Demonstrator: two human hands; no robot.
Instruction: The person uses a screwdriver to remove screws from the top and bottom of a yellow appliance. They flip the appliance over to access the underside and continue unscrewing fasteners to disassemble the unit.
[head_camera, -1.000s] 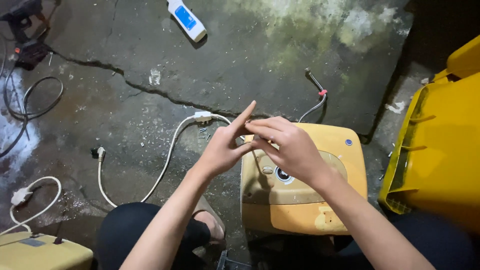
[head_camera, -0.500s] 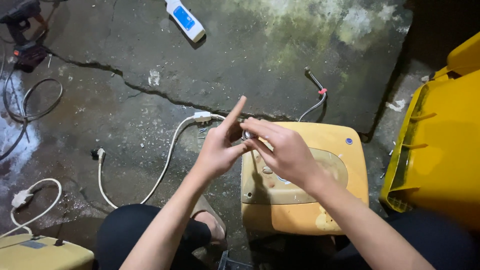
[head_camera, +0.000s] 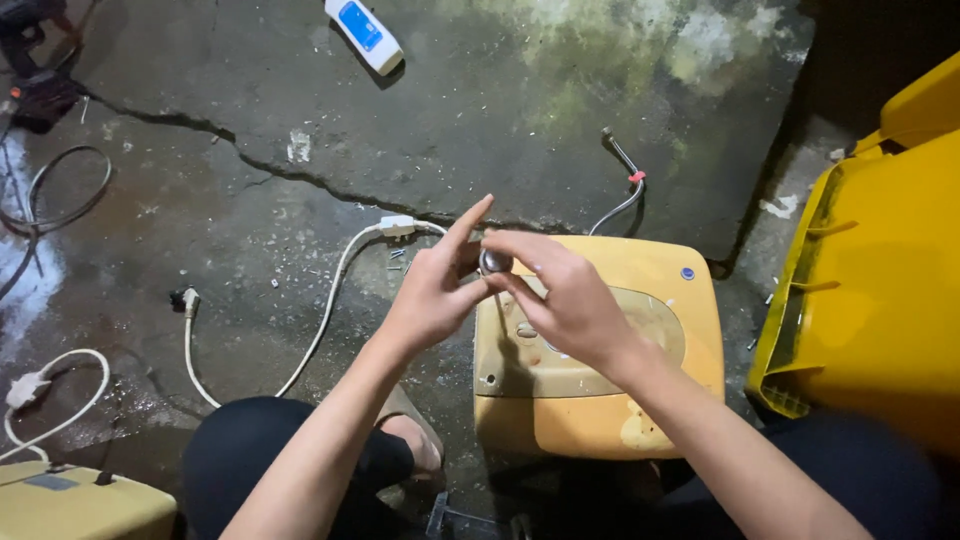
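Observation:
My left hand (head_camera: 430, 295) and my right hand (head_camera: 565, 295) meet above a yellowed boxy appliance (head_camera: 670, 400) that lies on the concrete floor in front of my knees. Between the fingertips of both hands sits a small round grey knob (head_camera: 495, 262). My right fingers curl over it from the top, and my left thumb presses it from the side. The left index finger sticks up, free of the knob. A white cable (head_camera: 330, 310) runs from the appliance's far left corner across the floor.
A large yellow bin (head_camera: 880, 280) stands at the right. A braided hose (head_camera: 625, 195) lies behind the appliance, and a white and blue device (head_camera: 363, 33) lies farther back. Black cables (head_camera: 60, 190) coil at the left, and another beige casing (head_camera: 70, 505) shows at bottom left.
Both hands stay together over the appliance. The left index finger has tilted more upright, and the fingers have shifted slightly around the small knob.

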